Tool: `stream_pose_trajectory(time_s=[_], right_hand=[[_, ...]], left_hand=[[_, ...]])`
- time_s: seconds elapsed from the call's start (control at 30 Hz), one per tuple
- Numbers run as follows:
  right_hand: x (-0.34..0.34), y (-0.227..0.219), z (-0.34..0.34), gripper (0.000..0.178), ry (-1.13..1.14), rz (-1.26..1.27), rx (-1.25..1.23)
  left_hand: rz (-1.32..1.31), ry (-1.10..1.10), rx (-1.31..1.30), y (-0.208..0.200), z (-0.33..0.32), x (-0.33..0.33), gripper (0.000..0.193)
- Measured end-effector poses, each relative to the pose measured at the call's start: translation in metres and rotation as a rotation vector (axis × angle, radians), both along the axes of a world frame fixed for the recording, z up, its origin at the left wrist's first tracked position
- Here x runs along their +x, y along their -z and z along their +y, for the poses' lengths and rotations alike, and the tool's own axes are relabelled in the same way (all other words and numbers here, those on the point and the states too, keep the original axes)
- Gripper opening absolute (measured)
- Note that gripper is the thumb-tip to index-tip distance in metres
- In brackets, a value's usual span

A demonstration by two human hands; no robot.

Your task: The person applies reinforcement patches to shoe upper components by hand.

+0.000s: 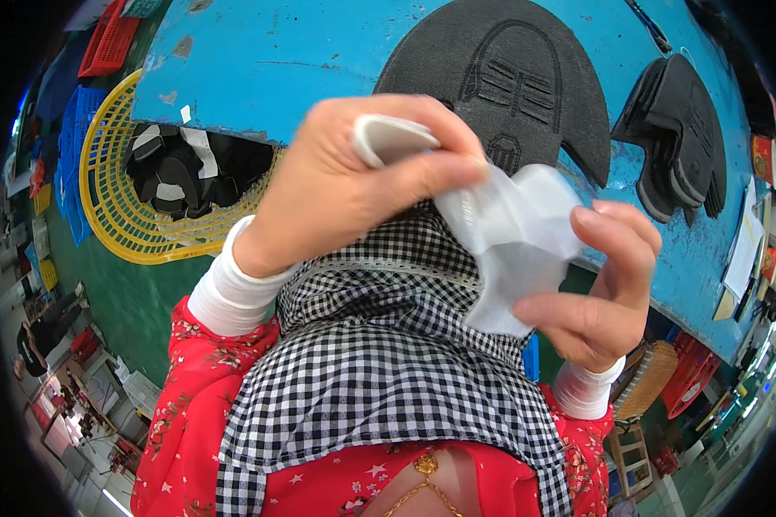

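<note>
A thin, white, translucent sheet (526, 233), folded and creased, hangs between my hands above my checked apron. My left hand (353, 172) pinches its upper left edge between thumb and forefinger. Curled inside that same hand is a pale, flat, bent piece (392, 138) with a rounded end. My right hand (603, 284) is at the sheet's right side, its thumb touching the lower edge and its fingers bent and apart. Beyond my hands, a large black textured piece (526, 82) with moulded ridges lies on the blue table (259, 95).
A yellow basket (112, 215) at the left holds black and white pieces. Stacked black shaped pieces (681, 129) lie on the table at the right. Red crates (108, 39) stand at the far left. Paper sheets (744, 246) sit by the right table edge.
</note>
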State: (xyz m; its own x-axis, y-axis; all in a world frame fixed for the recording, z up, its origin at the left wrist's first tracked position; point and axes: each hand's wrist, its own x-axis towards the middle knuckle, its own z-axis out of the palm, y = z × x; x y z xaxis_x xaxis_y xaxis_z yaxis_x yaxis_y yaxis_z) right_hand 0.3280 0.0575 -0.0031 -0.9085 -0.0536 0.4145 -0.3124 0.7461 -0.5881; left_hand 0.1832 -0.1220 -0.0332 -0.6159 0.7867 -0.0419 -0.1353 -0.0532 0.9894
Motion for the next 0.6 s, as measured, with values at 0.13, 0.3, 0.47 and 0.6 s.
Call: stream_pose_trajectory(time_s=[0.13,0.3,0.47,0.6], right_hand=[[0.005,0.013,0.015,0.012,-0.176,0.131,-0.002],[0.006,0.016,0.017,0.014,-0.131,0.166,-0.313],[-0.002,0.008,0.013,0.013,0.126,-0.352,-0.985],[-0.024,0.0,0.002,0.023,0.158,-0.51,-0.932]], left_hand=[[0.049,-0.172,0.003,0.004,-0.024,-0.017,0.008],[-0.024,-0.457,0.123,0.006,-0.041,-0.034,0.015],[0.097,-0.202,0.043,-0.016,-0.039,-0.032,0.028],[0.197,0.293,-0.159,-0.031,-0.011,-0.02,0.019]])
